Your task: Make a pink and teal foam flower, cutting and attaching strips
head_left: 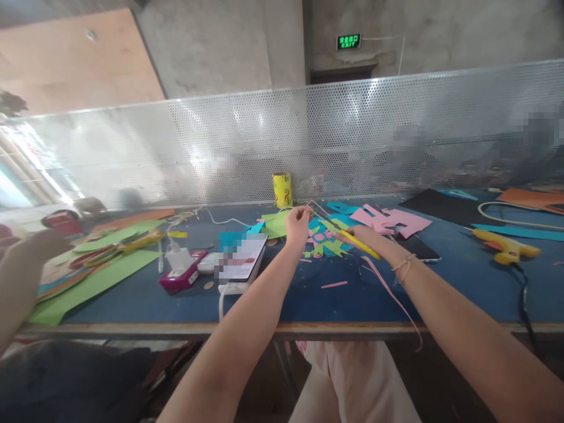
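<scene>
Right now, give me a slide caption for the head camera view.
Over a blue table scattered with colored paper scraps, the right hand holds yellow-handled scissors, blades toward the left hand.

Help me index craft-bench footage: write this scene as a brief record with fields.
Left hand: fingertips together near the scissor blades; what they pinch is too small to tell
Right hand: holding yellow-handled scissors
Under the hands: cut paper scraps, green, blue and pink
Left of hands: propped phone
Right of hands: pink paper, yellow glue gun
Far left: another person's arm, blurred
Behind bench: perforated metal panel
</scene>
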A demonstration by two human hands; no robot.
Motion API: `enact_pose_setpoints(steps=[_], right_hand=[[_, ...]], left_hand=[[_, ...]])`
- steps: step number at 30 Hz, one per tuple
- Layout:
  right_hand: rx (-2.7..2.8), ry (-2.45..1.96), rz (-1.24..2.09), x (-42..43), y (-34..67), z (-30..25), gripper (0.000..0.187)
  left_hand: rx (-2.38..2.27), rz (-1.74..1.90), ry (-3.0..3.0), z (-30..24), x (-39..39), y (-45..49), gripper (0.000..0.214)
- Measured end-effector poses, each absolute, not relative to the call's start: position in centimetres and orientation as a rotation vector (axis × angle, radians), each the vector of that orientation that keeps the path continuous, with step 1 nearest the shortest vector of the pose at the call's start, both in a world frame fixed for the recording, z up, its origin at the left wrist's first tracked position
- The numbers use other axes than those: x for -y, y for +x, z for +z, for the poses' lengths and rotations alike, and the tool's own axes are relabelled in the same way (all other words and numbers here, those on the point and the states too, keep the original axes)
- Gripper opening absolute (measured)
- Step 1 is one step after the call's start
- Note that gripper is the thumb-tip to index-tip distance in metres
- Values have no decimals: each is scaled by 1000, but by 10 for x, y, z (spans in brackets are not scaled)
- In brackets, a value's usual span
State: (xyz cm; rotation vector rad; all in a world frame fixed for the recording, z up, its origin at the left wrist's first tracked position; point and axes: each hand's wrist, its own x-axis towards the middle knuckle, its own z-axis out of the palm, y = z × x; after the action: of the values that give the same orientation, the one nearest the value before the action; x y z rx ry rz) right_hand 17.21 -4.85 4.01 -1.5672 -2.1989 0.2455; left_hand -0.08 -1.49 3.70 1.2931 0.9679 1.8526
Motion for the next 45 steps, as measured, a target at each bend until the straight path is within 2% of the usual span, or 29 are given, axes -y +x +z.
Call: enact_pose_setpoints(steps=[15, 45], right_hand=[[2152, -1695, -74, 52, 172, 44, 40], [2088, -1726, -151, 56, 172, 44, 33]], left_hand=[[-767, 1767, 1079, 33, 15, 6, 6], [-791, 1726, 939, 35, 21, 8, 4]])
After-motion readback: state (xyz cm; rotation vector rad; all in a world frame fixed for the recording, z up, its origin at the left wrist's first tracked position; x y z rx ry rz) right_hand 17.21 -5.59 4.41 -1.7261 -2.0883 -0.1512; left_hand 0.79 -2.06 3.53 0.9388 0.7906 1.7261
